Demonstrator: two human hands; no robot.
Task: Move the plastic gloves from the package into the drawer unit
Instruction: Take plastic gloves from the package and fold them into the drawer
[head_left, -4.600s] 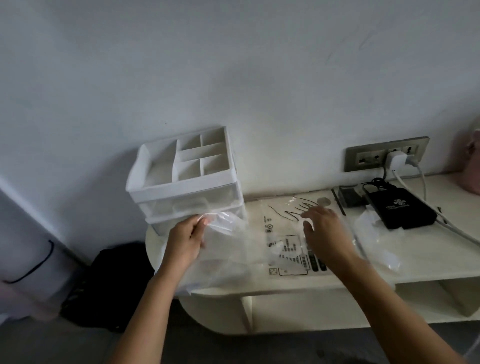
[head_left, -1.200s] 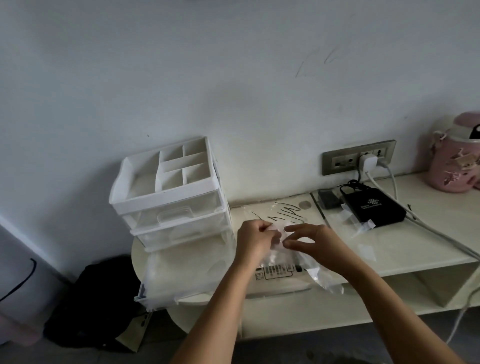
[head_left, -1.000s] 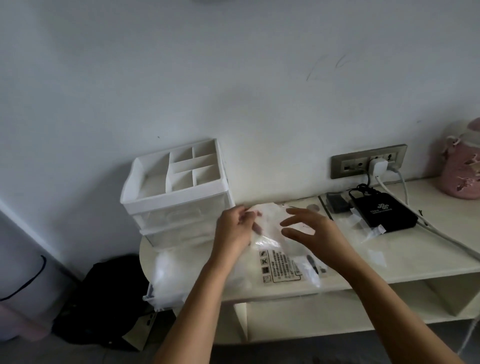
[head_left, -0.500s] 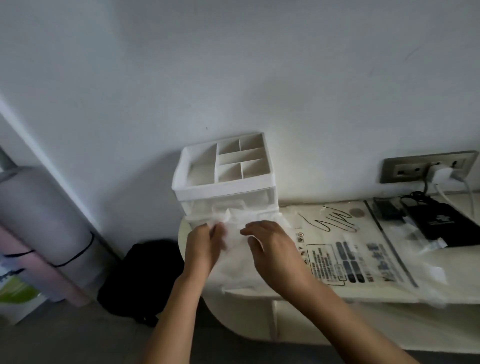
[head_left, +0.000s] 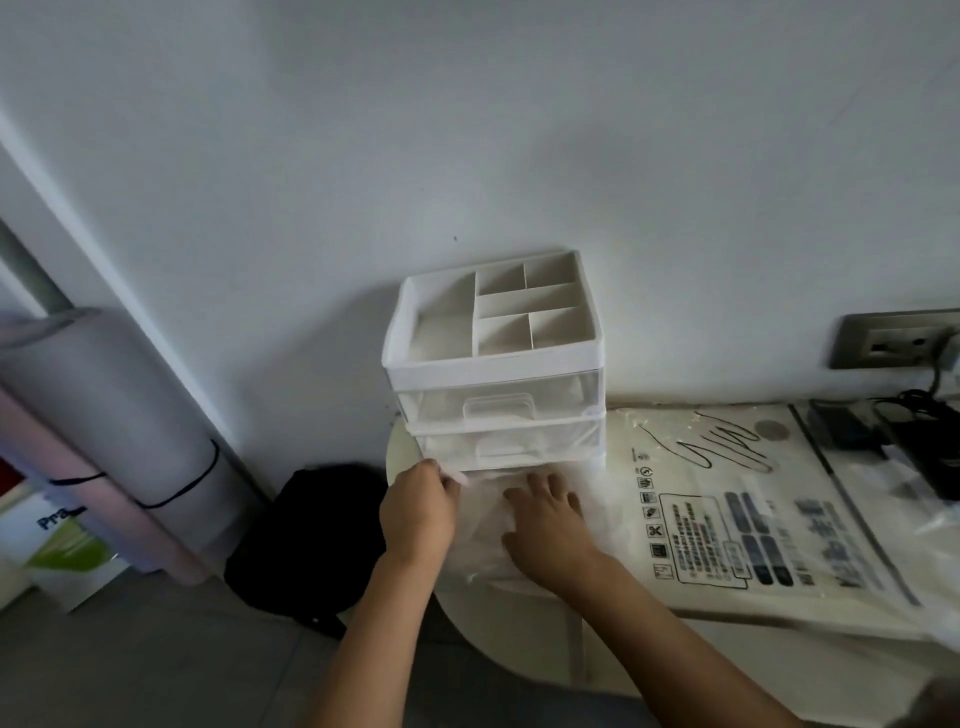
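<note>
A white drawer unit (head_left: 496, 364) with a divided top tray stands on the cream table's left end. Its lowest drawer (head_left: 592, 499) is pulled out toward me and holds thin clear plastic gloves (head_left: 483, 525). My left hand (head_left: 418, 512) pinches a glove edge at the drawer's left side. My right hand (head_left: 545, 525) lies flat, fingers spread, pressing on the gloves in the drawer. The printed clear package (head_left: 737, 499) lies flat on the table to the right.
The cream table (head_left: 519, 639) has a rounded left end. A black bag (head_left: 306, 540) sits on the floor below it, a rolled mat (head_left: 104, 415) leans at left. A wall socket (head_left: 893, 340), black adapter and cables (head_left: 914, 447) are far right.
Both hands carried gloves left from the package to the pulled-out lowest drawer. The right hand now presses flat on them, and my view has swung left.
</note>
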